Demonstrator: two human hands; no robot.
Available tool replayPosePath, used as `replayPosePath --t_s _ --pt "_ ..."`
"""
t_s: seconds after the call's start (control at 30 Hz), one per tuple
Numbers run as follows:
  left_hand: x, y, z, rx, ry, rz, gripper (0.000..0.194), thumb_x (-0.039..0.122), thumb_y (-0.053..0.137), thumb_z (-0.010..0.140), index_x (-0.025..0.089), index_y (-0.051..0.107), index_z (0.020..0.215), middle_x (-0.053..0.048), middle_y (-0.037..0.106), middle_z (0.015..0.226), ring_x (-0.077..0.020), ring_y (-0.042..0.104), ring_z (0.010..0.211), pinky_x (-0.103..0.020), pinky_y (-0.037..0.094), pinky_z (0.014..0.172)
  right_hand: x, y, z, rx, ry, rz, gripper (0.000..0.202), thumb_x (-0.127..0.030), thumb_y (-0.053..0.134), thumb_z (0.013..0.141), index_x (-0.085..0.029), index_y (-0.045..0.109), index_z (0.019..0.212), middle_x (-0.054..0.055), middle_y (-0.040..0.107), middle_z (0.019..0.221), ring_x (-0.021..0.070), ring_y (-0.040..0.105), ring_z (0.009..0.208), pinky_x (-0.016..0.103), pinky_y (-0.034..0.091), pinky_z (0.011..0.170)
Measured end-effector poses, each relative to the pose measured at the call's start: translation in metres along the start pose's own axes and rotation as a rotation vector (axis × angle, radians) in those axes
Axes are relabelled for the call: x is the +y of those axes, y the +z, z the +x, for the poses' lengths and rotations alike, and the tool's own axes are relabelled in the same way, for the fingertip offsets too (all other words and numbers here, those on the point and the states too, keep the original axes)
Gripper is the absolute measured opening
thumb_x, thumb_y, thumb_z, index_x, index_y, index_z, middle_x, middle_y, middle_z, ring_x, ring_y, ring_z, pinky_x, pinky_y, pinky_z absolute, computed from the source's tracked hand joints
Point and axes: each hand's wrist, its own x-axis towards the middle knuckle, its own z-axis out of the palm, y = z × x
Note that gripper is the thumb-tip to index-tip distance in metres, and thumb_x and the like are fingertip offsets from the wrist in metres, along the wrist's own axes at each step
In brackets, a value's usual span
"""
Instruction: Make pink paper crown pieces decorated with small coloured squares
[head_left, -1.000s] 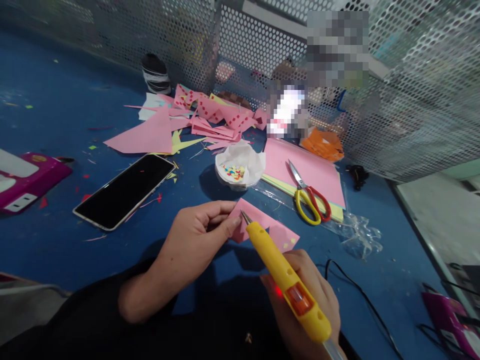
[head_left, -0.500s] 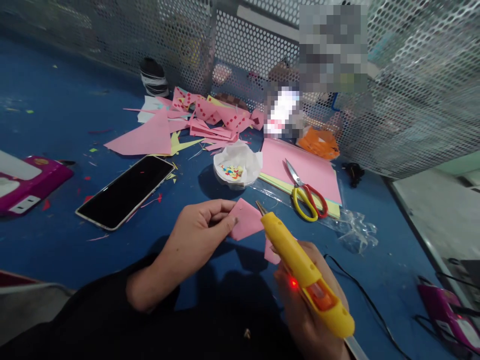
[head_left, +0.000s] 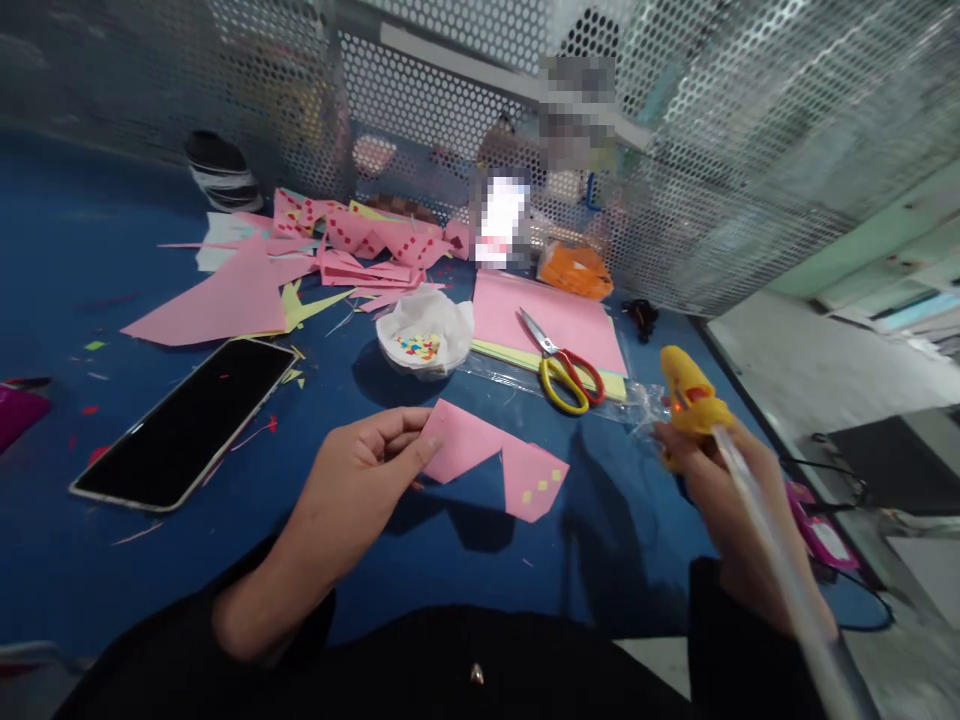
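Blue table (head_left: 480, 585), perforated metal panel (head_left: 427, 75) standing along its far side.

Phone (head_left: 187, 420): flat, dark screen up, left of the left hand and slightly beyond it. Pink scraps (head_left: 217, 290): loose heap beyond the phone and left hand.

Left hand (head_left: 364, 475): forearm runs in from lower left, palm turned inward. Thumb pressed on the near face of the pink piece (head_left: 469, 440), fingers curled behind its left end; grip closed. Piece extends rightward from the fingertips, raised over the table with its shadow below; notch in lower edge, three yellow squares on right part.

Bowl (head_left: 452, 345): just beyond the left hand, white lining, small coloured bits inside. Paper stack (head_left: 510, 305): beyond the piece, between the hands laterally. Scissors (head_left: 553, 355): lying on the stack, blades pointing away and left, handles towards the right hand. Orange packet (head_left: 576, 270): beyond the scissors.

Right hand (head_left: 731, 480): well apart from left; forearm slants up and leftward from lower right. Fingers wrapped around the glue gun (head_left: 684, 385), closed on it. Gun well clear of the piece; nozzle not visible. Clear stick (head_left: 765, 545) trails from its rear over the wrist.
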Motion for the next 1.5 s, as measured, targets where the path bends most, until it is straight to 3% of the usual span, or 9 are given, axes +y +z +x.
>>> replayPosePath --t_s 0.1,0.3,0.57,0.77,0.87,0.93,1.07,1.23,1.5 --pt "0.0 0.0 0.001 -0.003 0.01 -0.002 0.035 0.045 0.081 0.077 0.023 0.08 0.106 -0.001 0.077 0.075 -0.0154 0.067 0.066 -0.02 0.052 0.055 0.026 0.004 0.021 -0.001 -0.055 -0.35 0.043 -0.037 0.054 0.086 -0.013 0.068 0.118 0.019 0.067 0.108 0.0322 0.064 0.097 0.044 0.051 0.079" --pt "-0.003 -0.001 0.001 -0.004 0.025 0.02 0.032 0.04 0.08 0.078 0.024 0.08 0.106 -0.001 0.077 0.073 -0.016 0.068 0.067 -0.021 0.054 0.059 0.064 0.016 0.037 -0.091 -0.079 -0.625 0.026 -0.024 0.054 0.086 -0.014 0.07 0.104 0.02 0.067 0.101 0.0271 0.064 0.074 0.038 0.043 0.063" --pt "0.001 -0.001 -0.002 -0.066 -0.004 -0.029 0.029 0.04 0.074 0.084 0.023 0.079 0.106 -0.003 0.079 0.08 -0.0175 0.072 0.073 -0.024 0.057 0.065 0.089 0.016 0.04 -0.053 -0.221 -0.429 0.012 -0.036 0.06 0.087 -0.028 0.068 0.083 0.007 0.057 0.073 0.0205 0.054 0.055 0.037 0.034 0.053" --pt "-0.003 -0.001 -0.002 -0.134 -0.006 -0.136 0.02 0.027 0.074 0.084 0.024 0.08 0.103 0.0 0.079 0.081 -0.0135 0.069 0.071 -0.021 0.055 0.068 0.089 0.013 0.029 -0.017 -0.259 -0.441 0.037 -0.061 0.043 0.088 -0.034 0.067 0.087 0.009 0.059 0.076 0.0269 0.055 0.058 0.041 0.035 0.053" --pt "-0.003 0.001 -0.002 -0.152 -0.012 -0.178 0.018 0.024 0.073 0.083 0.022 0.079 0.1 0.0 0.079 0.081 -0.0128 0.068 0.068 -0.022 0.055 0.069 0.06 -0.004 0.028 0.044 -0.246 -0.435 0.049 -0.079 0.045 0.08 -0.038 0.07 0.09 0.014 0.067 0.088 0.024 0.054 0.055 0.043 0.033 0.052" --pt "-0.002 0.002 -0.003 -0.172 -0.018 -0.187 0.017 0.026 0.07 0.085 0.021 0.079 0.099 -0.001 0.079 0.082 -0.0134 0.068 0.07 -0.022 0.054 0.069 0.024 -0.014 0.031 0.041 -0.22 -0.453 0.057 -0.079 0.034 0.085 -0.037 0.071 0.098 0.015 0.071 0.105 0.0221 0.053 0.051 0.044 0.034 0.052" --pt "-0.002 0.003 -0.004 -0.195 -0.021 -0.178 0.021 0.029 0.066 0.088 0.019 0.078 0.101 -0.003 0.079 0.084 -0.0153 0.07 0.075 -0.023 0.053 0.068 -0.062 -0.012 0.05 -0.032 -0.443 -0.189 0.04 -0.065 0.049 0.093 -0.033 0.074 0.093 0.006 0.074 0.092 0.0213 0.066 0.07 0.038 0.042 0.057" --pt "-0.004 0.003 -0.004 -0.174 0.0 -0.168 0.022 0.026 0.064 0.086 0.017 0.078 0.101 -0.003 0.079 0.084 -0.0167 0.07 0.078 -0.024 0.052 0.069 -0.139 0.054 0.091 -0.278 -0.826 0.062 0.022 -0.032 0.056 0.097 -0.023 0.075 0.091 0.003 0.075 0.092 0.0179 0.069 0.08 0.032 0.051 0.072" --pt "-0.009 0.005 -0.003 -0.157 -0.02 -0.136 0.025 0.027 0.063 0.086 0.017 0.079 0.103 -0.005 0.078 0.085 -0.0205 0.069 0.079 -0.029 0.051 0.07 -0.189 0.163 0.114 -0.656 -1.052 -0.337 0.024 -0.012 0.053 0.092 -0.017 0.077 0.093 0.007 0.074 0.098 0.0166 0.064 0.084 0.028 0.037 0.067"
